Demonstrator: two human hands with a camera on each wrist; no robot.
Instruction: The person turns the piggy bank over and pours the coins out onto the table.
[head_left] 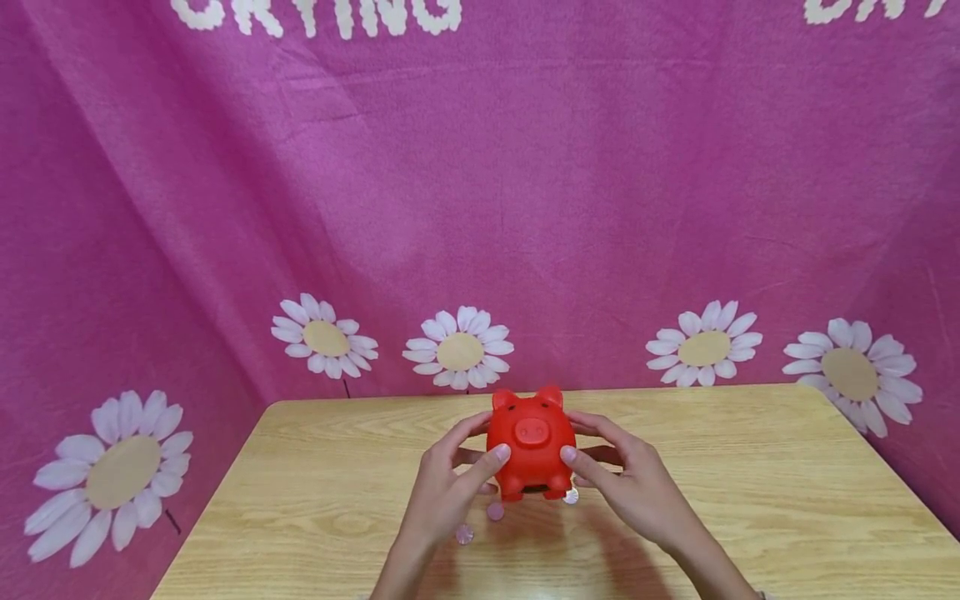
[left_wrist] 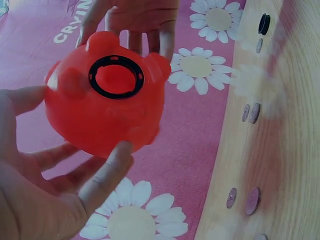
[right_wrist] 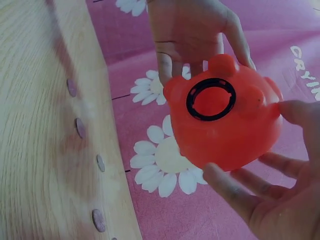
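Holding: both hands lift a piggy bank [head_left: 532,446] just above the desk [head_left: 315,492], lower centre of the head view.
Left hand: the left hand [head_left: 444,492], left of the pig, has its fingers [head_left: 491,461] spread and curled against the pig's flank, thumb on the front.
Piggy bank: smooth, glossy red plastic, round-bodied, with two small ears and stubby feet; a black ring [left_wrist: 116,76] rims the round hole in its underside.
Facing: snout towards the camera, its nose-to-tail axis running away from the viewer, belly down.
Right hand: the right hand [head_left: 633,487] mirrors it on the right, fingers parted and clasping the pig.
Coins: several small round coins [head_left: 495,510] lie flat beneath the pig.
Desk: pale wood grain, matte.
Backdrop: pink cloth [head_left: 525,208], creased, printed with white daisies and white letters at the top.
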